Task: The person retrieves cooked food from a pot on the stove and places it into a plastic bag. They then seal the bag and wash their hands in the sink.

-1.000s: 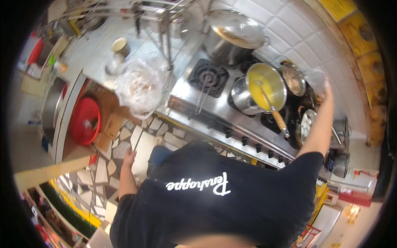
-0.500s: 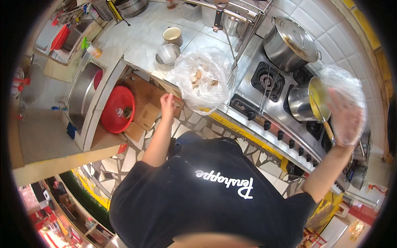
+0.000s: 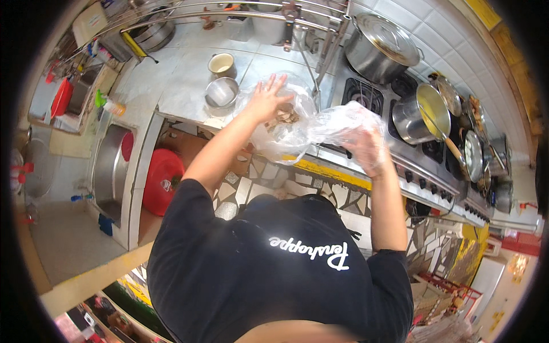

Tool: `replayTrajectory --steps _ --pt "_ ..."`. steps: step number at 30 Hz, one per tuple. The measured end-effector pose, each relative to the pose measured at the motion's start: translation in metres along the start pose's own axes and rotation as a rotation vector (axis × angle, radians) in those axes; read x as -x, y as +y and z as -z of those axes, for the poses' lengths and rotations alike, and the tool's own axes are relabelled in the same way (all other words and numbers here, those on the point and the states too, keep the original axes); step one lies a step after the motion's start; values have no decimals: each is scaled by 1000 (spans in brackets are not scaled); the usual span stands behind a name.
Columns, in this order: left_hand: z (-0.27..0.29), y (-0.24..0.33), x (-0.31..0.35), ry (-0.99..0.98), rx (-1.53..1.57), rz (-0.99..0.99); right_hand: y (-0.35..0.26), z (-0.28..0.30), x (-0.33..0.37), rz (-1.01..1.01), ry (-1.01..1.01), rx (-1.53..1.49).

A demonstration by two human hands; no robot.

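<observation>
My left hand [image 3: 269, 102] reaches over the far left part of an opened clear plastic bag [image 3: 271, 147], its fingers spread and touching or close to the film. Brownish pieces of food [image 3: 284, 116] lie inside that bag at the counter's front edge. Over my right hand [image 3: 369, 147] sits a thin clear plastic bag [image 3: 349, 120], worn like a loose glove. Its loose end stretches left toward the food bag. Blur and wrinkled film hide how the right fingers are bent. Left of the food are a metal bowl [image 3: 221, 92] and a cream-coloured mug [image 3: 221, 64].
On the stove at right stand a large lidded pot [image 3: 377, 54] and a saucepan [image 3: 410, 117] with yellowish contents and a wooden-handled utensil [image 3: 453, 150]. A metal rack [image 3: 313, 23] rises behind the counter. A red basin [image 3: 162, 186] sits below at left, beside the sink [image 3: 112, 166].
My right hand has swung left from beyond the saucepan toward the food bag, still in its plastic. My left hand has risen from beside the counter onto the bag, fingers now spread.
</observation>
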State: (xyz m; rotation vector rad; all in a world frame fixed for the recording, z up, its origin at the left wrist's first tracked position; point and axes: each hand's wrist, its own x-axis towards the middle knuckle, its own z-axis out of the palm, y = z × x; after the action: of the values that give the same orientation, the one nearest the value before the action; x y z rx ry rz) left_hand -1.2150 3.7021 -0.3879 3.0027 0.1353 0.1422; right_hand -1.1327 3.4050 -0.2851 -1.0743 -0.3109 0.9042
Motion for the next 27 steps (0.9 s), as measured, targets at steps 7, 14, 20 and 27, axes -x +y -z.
replayTrajectory --steps 7,14,20,27 --pt "26 -25 -81 -82 -125 -108 135 -51 -110 481 -3 1173" --pt "35 -18 -75 -36 118 -197 125 -31 -139 121 -64 978" --pt "9 -33 47 478 702 78 59 69 -70 198 457 1038" --pt "-102 -69 226 709 593 945 88 155 -82 -38 776 1494"
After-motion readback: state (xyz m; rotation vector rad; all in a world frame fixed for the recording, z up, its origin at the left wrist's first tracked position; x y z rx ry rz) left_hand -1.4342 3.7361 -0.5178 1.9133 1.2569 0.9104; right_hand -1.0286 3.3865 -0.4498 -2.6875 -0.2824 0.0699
